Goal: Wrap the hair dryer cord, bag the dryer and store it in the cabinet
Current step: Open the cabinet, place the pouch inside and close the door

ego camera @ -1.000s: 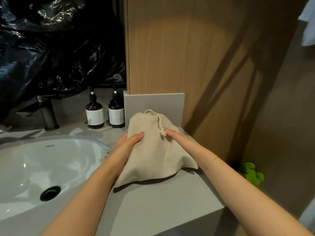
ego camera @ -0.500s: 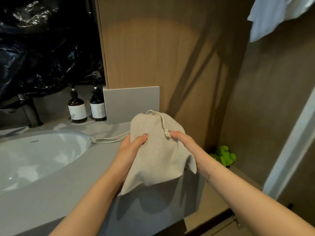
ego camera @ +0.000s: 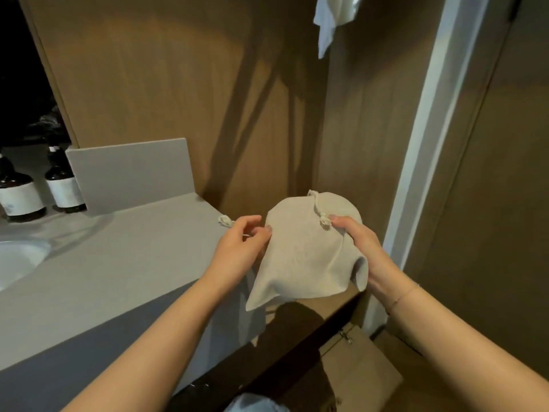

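Gripping both sides, left hand [ego camera: 237,248] and right hand [ego camera: 361,248] hold bag [ego camera: 306,257] upright, drawstring-end up.

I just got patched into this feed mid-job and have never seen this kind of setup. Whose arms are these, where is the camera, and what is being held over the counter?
There is no machine here: these are a person's two bare arms, filmed by one wide-angle camera worn on their head, looking forward and down. The left hand and right hand together hold a beige drawstring bag in the air, just past the right end of the grey counter. The left fingers pinch the bag's left edge, where a knotted cord end pokes out; the right hand grips the other side beside a second cord knot. The bag bulges, but its contents are hidden. On the counter stand two dark bottles by a sink. A white cloth hangs at the top.
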Demonstrator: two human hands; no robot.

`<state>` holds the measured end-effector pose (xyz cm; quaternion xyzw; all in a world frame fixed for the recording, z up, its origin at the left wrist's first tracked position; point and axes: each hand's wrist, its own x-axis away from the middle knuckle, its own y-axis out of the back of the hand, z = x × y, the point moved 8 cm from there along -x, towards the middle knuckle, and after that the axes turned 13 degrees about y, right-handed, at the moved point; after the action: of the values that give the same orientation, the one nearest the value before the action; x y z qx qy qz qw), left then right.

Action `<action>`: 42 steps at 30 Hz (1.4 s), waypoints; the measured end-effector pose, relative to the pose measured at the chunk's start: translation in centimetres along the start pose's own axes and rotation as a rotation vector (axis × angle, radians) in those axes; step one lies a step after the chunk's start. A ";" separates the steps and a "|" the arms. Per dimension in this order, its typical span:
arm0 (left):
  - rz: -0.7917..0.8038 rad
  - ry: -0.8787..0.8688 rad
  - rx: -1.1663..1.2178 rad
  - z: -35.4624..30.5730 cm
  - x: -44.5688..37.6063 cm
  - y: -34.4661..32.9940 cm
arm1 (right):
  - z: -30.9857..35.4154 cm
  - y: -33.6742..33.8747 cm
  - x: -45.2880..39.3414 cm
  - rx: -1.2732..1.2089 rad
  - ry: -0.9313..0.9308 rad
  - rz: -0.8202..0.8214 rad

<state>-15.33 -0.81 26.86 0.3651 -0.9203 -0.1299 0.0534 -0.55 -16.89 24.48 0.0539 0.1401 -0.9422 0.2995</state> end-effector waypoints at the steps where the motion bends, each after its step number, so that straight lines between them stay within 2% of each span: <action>1: 0.011 -0.005 -0.021 0.1 -0.1 -1.3 | -0.2 1.8 0.1 0.005 0.002 -0.025; 8: 0.129 -0.016 -0.194 2.9 -1.4 -10.1 | -4.0 12.7 1.4 0.045 -0.045 -0.187; 14: 0.170 0.026 -0.395 9.3 -4.8 -15.7 | -10.5 19.1 2.2 0.091 -0.081 -0.273; 21: 0.232 0.150 -0.581 19.4 -9.7 -20.6 | -21.7 23.6 2.2 0.155 -0.206 -0.281; 26: 0.298 0.251 -0.648 27.2 -12.8 -22.8 | -30.0 25.4 1.4 0.316 -0.245 -0.220; 30: 0.283 0.176 -0.791 32.2 -15.1 -24.2 | -36.9 26.3 1.1 0.590 -0.358 -0.134; 32: 0.277 0.117 -0.897 34.8 -15.9 -24.7 | -39.5 26.4 0.7 0.628 -0.322 -0.105; 36: 0.275 -0.016 -1.118 39.8 -16.7 -25.0 | -44.1 26.3 -0.1 0.556 -0.290 -0.158; 39: 0.243 -0.126 -1.130 41.3 -17.0 -24.7 | -47.6 26.6 -0.3 0.495 -0.332 -0.234; 42: 0.172 -0.192 -1.059 41.7 -17.0 -24.3 | -51.2 26.8 -0.1 0.321 -0.370 -0.362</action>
<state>4.94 2.22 -20.02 0.1980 -0.7565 -0.6034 0.1562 15.94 -22.64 -30.66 -0.0977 -0.0600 -0.9842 0.1349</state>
